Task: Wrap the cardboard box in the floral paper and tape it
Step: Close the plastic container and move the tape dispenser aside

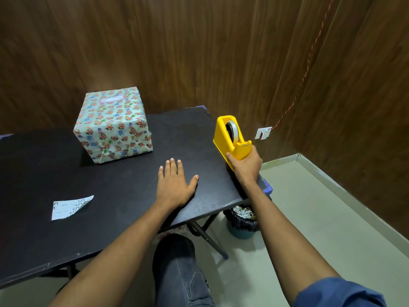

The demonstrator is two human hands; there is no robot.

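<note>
Here, right hand around dispenser

box: floral-wrapped, upright, table's far side | yellow tape dispenser: table's right edge

One head-worn wide-angle view, looking forward and down from above the right hand gripping the yellow plastic tape dispenser; black tabletop close, spreading left of that grip.
</note>
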